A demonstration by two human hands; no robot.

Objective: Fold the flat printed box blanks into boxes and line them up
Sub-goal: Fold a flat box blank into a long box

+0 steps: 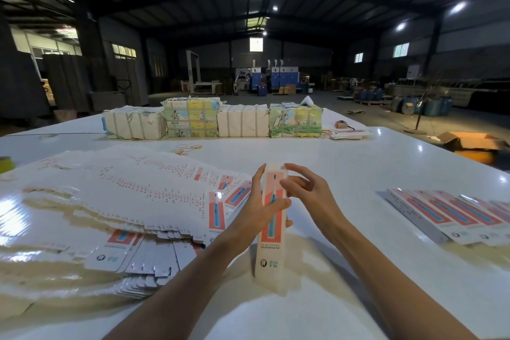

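**Box in hand at mid-table, top end being worked**

- Person stood at a large white table (358, 152) in a dim hall; both bare forearms reached in from the near edge.
- Box (271, 246): long, narrow, red-and-blue print on its face, held nearly upright at centre, tilted slightly away. Its lower end was close to the table; contact could not be made out.
- Left hand (259, 207) gripped the box about mid-length, with the thumb across the printed face and the index finger stretched up along the left edge.
- Right hand (303, 188) was at the top end. The index fingertip was hooked over the upper right corner and the thumb lay on the face just below, pinching that end. The other fingers were loosely curled and off the box.
- Flat blanks (124, 196): a wide fanned heap to the left, touching the table, some printed side up.
- Finished boxes (452, 215): lying side by side in a row at the right, well apart from the hands.
- Wrapped bundles (215, 121) stood in a line along the far side, with a small stack of blanks (347, 134) beside them.
- An open cardboard carton (469, 143) sat on the floor past the right edge.
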